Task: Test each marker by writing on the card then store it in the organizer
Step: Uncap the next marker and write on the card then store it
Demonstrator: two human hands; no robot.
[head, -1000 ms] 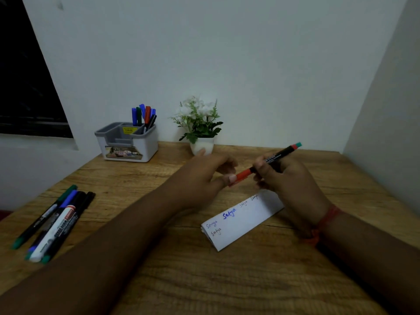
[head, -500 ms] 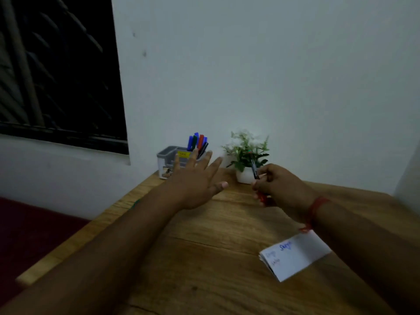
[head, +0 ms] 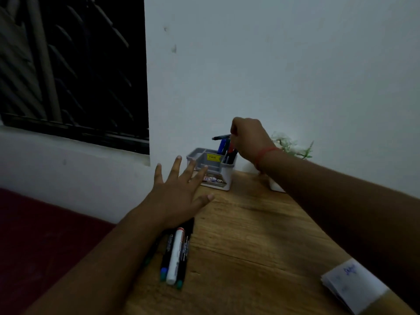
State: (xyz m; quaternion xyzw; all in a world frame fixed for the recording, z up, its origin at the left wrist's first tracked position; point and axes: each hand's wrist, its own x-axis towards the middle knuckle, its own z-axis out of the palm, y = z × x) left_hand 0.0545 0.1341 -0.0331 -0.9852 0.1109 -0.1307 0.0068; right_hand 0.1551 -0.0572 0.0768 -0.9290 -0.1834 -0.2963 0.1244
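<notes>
My right hand [head: 248, 138] is over the back compartment of the grey and white organizer [head: 227, 176] and pinches a dark marker [head: 221, 137] that sticks out to the left above it. Several markers [head: 223, 148] stand in that compartment, blue and red among them. My left hand [head: 179, 192] hovers in front of the organizer with its fingers spread and holds nothing. Several loose markers [head: 176, 253] lie side by side near the table's left edge, just under my left wrist. The white folded card [head: 354, 285] with blue writing lies at the lower right.
A small white pot with a plant [head: 292, 145] stands right of the organizer, partly behind my right forearm. The wooden table [head: 245, 235] ends at a white wall behind. A dark window is at the upper left, a dark red floor below it.
My right hand has carried the marker from near the card to above the organizer. My left hand has let go of the marker and spread open. The view has swung left.
</notes>
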